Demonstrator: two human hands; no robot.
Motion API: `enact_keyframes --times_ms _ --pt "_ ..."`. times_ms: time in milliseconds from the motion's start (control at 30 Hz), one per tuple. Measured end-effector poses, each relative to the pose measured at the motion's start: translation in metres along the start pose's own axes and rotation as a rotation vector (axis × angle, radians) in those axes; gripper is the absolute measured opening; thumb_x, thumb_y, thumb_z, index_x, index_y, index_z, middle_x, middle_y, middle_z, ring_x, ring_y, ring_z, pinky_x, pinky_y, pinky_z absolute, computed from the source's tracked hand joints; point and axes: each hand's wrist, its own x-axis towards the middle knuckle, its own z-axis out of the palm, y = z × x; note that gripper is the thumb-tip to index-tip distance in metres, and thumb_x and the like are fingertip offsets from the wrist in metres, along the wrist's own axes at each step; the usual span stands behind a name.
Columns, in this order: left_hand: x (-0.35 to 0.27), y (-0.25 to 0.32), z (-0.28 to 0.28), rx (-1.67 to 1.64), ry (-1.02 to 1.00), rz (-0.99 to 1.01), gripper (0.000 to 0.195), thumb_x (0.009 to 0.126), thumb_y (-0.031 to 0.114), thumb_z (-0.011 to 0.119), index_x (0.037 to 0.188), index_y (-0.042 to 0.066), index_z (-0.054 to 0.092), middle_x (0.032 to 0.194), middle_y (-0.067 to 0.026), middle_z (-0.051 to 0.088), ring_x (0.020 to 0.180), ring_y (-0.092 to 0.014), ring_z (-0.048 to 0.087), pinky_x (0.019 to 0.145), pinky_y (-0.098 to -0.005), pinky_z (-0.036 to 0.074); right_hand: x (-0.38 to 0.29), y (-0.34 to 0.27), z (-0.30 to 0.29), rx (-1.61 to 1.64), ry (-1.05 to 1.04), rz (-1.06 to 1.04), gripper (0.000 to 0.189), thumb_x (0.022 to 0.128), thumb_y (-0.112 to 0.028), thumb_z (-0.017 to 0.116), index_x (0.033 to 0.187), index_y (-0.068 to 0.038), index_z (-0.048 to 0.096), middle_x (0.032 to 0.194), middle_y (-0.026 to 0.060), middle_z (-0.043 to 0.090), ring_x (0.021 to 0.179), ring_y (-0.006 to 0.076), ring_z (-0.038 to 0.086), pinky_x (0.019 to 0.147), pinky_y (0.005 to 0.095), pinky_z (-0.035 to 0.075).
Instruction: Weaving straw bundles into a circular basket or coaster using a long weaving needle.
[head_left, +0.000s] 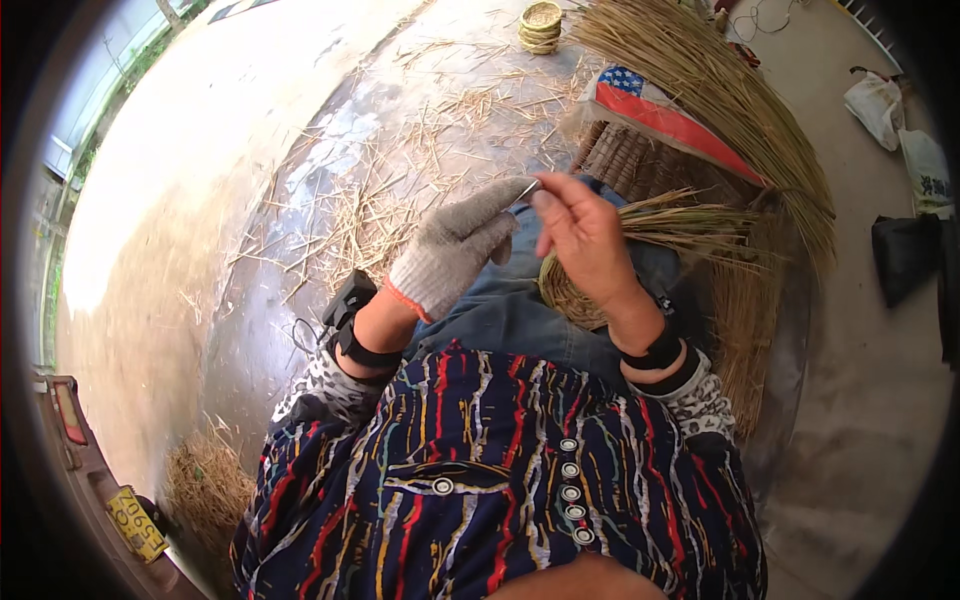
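My left hand (461, 240) wears a grey-white knit work glove with an orange cuff. Its fingertips hold a thin metal needle (523, 193) that slants up to the right. My bare right hand (585, 232), slightly blurred, meets the needle's upper end with thumb and index finger; whether it grips anything there is too small to tell. Below the right wrist, a coiled straw piece (564, 294) rests on my jeans-covered lap, partly hidden by the forearm. A bundle of straw stalks (694, 225) lies just right of that hand.
A woven wicker container (626, 161) stands ahead, with a flag-patterned cloth (660, 120) over it. Beside it lies a large straw sheaf (720, 82). A small coiled straw basket (540, 28) sits farther off. Loose straw (352, 232) litters the ground sheet. Plastic bags (876, 109) are at right.
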Motion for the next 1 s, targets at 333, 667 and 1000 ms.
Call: enact_keyframes --times_ms 333,667,1000 --pt "0.006 -0.013 0.004 -0.224 -0.078 -0.069 0.044 0.095 0.012 0.053 0.136 0.002 0.045 0.088 -0.001 0.057 0.069 -0.008 0.051 0.063 -0.0212 0.043 -0.002 0.017 -0.002 0.424 -0.087 0.301 0.015 0.092 -0.015 0.06 0.099 -0.002 0.063 0.075 0.0038 0.063 0.058 0.0078 0.057 0.05 0.0191 0.042" --pt "0.009 -0.023 0.01 -0.232 -0.069 -0.007 0.045 0.095 0.013 0.054 0.137 0.002 0.044 0.091 -0.003 0.06 0.07 -0.01 0.054 0.063 -0.0229 0.046 -0.006 0.011 0.001 0.316 -0.05 0.286 0.015 0.092 -0.014 0.06 0.094 0.001 0.062 0.073 0.0036 0.062 0.058 0.0068 0.056 0.052 0.0199 0.044" --pt "0.009 -0.019 0.011 1.018 0.047 0.285 0.04 0.09 0.006 0.052 0.128 0.015 0.054 0.091 -0.0147 0.066 0.071 -0.026 0.065 0.062 -0.0326 0.051 -0.008 0.014 -0.002 0.469 -0.102 0.336 0.019 0.094 -0.019 0.059 0.091 0.0 0.062 0.07 0.0023 0.06 0.055 0.0069 0.054 0.05 0.0201 0.043"
